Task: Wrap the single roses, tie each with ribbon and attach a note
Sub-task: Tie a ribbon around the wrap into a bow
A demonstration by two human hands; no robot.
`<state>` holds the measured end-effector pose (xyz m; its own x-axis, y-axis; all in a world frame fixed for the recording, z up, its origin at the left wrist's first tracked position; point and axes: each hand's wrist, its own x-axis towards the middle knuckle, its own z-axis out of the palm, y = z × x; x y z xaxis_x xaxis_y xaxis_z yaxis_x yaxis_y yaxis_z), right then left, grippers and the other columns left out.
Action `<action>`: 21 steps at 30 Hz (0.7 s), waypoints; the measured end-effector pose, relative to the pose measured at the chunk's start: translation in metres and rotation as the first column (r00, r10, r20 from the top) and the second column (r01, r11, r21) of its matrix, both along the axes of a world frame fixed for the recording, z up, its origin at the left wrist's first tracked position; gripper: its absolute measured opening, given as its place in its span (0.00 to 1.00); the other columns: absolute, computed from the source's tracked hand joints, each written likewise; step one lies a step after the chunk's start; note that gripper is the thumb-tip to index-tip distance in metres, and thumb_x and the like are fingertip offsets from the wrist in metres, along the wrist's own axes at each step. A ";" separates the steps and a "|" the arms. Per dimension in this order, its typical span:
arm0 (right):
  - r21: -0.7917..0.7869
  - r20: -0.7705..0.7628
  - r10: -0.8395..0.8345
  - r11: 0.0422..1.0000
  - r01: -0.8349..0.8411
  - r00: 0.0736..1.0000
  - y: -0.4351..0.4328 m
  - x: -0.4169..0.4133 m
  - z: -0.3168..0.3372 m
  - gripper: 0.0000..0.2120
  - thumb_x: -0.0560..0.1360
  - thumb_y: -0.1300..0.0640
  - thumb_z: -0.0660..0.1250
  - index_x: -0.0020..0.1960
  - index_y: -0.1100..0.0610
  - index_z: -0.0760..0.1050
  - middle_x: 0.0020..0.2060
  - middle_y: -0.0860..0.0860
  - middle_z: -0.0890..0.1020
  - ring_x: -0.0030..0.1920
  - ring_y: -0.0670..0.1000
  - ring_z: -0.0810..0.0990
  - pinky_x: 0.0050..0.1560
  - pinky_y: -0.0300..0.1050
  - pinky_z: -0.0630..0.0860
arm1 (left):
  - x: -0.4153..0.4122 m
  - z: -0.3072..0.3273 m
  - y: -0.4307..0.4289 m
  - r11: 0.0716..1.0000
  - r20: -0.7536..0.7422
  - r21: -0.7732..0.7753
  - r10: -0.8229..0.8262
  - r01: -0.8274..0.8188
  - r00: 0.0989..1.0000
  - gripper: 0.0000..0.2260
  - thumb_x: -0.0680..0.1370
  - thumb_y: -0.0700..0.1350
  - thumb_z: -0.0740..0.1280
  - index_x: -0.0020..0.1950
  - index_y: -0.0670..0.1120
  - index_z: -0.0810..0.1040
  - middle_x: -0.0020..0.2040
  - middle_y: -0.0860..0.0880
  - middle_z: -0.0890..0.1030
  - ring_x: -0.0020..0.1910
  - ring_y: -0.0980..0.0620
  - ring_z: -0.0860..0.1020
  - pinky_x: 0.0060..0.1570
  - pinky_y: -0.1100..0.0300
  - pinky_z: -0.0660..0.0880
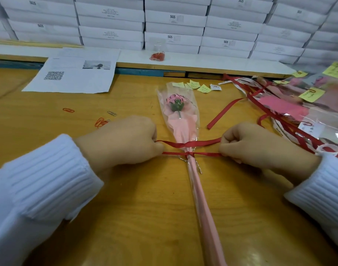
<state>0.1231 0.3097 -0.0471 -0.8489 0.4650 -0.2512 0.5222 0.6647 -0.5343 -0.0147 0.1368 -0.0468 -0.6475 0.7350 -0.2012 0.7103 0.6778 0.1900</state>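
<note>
My left hand [126, 139] and right hand [260, 144] clench the ends of the ribbon [191, 144], seemingly knotted round the wrapped rose [178, 112] lying between them on the table [145, 198]; overpulling could tear its sleeve.

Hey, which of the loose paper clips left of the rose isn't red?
The silver paper clip, lying alone just beyond the left hand. The single clip farther left and the small bunch nearer the hand are both red-orange.

White knit left sleeve [39, 179] and right sleeve [321, 191], wide ribbed cuffs ending at wrists. Bare left grip [124, 143], right grip [260, 148].
</note>
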 end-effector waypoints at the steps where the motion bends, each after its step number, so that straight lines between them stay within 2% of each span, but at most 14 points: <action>1: 0.005 0.005 0.008 1.000 -0.008 1.000 0.000 0.000 0.001 0.14 0.74 0.54 0.65 0.30 0.53 0.74 0.19 0.47 0.73 0.20 0.42 0.69 0.30 0.42 0.70 | 0.000 0.003 -0.001 1.000 -0.005 -0.024 -0.007 0.007 1.000 0.17 0.77 0.53 0.62 0.31 0.47 0.72 0.29 0.50 0.70 0.30 0.52 0.70 0.32 0.59 0.69; 6: 0.084 0.007 0.040 0.996 -0.040 0.999 -0.002 -0.001 0.007 0.11 0.74 0.56 0.66 0.34 0.56 0.76 0.23 0.47 0.73 0.25 0.44 0.72 0.31 0.42 0.72 | 0.002 0.007 -0.005 0.992 -0.173 -0.116 -0.063 0.043 0.983 0.15 0.77 0.55 0.61 0.34 0.48 0.73 0.31 0.51 0.72 0.32 0.53 0.72 0.34 0.59 0.70; 9: 0.129 0.085 0.075 0.988 -0.086 0.994 -0.006 -0.001 0.004 0.10 0.76 0.55 0.65 0.37 0.55 0.76 0.26 0.47 0.76 0.26 0.43 0.74 0.32 0.39 0.73 | 0.003 0.000 -0.006 0.991 -0.251 -0.125 -0.079 0.049 0.965 0.15 0.76 0.55 0.61 0.33 0.48 0.70 0.31 0.51 0.71 0.31 0.52 0.71 0.32 0.60 0.70; 12: 0.161 0.082 0.104 0.980 -0.116 0.991 -0.007 0.000 0.003 0.09 0.76 0.53 0.65 0.37 0.52 0.76 0.27 0.47 0.78 0.27 0.41 0.75 0.32 0.36 0.71 | 0.003 -0.003 -0.006 0.998 -0.275 -0.058 -0.048 0.033 0.960 0.09 0.75 0.53 0.63 0.38 0.50 0.72 0.36 0.52 0.74 0.35 0.53 0.74 0.38 0.58 0.76; 14: 0.198 0.006 0.124 0.972 -0.123 0.992 -0.008 0.001 0.001 0.06 0.76 0.51 0.66 0.40 0.50 0.76 0.31 0.46 0.77 0.30 0.42 0.75 0.31 0.32 0.69 | 0.003 -0.006 -0.005 0.994 -0.243 0.083 -0.043 0.065 0.969 0.03 0.75 0.48 0.65 0.44 0.53 0.71 0.40 0.54 0.75 0.40 0.54 0.74 0.42 0.55 0.77; 16: 0.251 -0.107 0.167 0.958 -0.135 0.980 -0.011 0.001 -0.004 0.05 0.75 0.50 0.66 0.42 0.49 0.77 0.34 0.45 0.77 0.35 0.43 0.75 0.32 0.30 0.70 | 0.004 -0.010 0.000 0.950 -0.093 0.302 -0.056 0.082 0.994 0.10 0.74 0.39 0.63 0.45 0.55 0.71 0.41 0.56 0.76 0.41 0.57 0.75 0.42 0.59 0.77; 18: 0.281 -0.179 0.232 0.944 -0.176 0.956 -0.015 0.001 -0.009 0.03 0.74 0.50 0.67 0.42 0.48 0.77 0.36 0.43 0.77 0.41 0.38 0.74 0.38 0.28 0.71 | 0.006 -0.005 0.002 0.887 0.215 0.462 -0.111 -0.001 0.970 0.16 0.74 0.31 0.60 0.41 0.53 0.75 0.34 0.56 0.79 0.36 0.60 0.78 0.36 0.64 0.77; 19: 0.295 -0.179 0.260 0.934 -0.201 0.949 -0.017 0.000 -0.011 0.03 0.74 0.50 0.67 0.43 0.47 0.77 0.37 0.43 0.77 0.43 0.37 0.74 0.39 0.29 0.71 | 0.006 0.001 0.001 0.858 0.361 0.513 -0.188 -0.026 0.913 0.18 0.73 0.28 0.58 0.40 0.51 0.76 0.31 0.55 0.79 0.33 0.60 0.78 0.35 0.65 0.77; 21: 0.324 -0.156 0.297 0.916 -0.235 0.942 -0.018 -0.001 -0.014 0.01 0.74 0.50 0.68 0.44 0.46 0.77 0.37 0.43 0.77 0.44 0.37 0.73 0.40 0.31 0.72 | 0.001 0.013 -0.009 0.814 0.554 0.581 -0.392 -0.003 0.734 0.19 0.71 0.25 0.57 0.36 0.48 0.78 0.29 0.52 0.79 0.34 0.55 0.79 0.38 0.65 0.78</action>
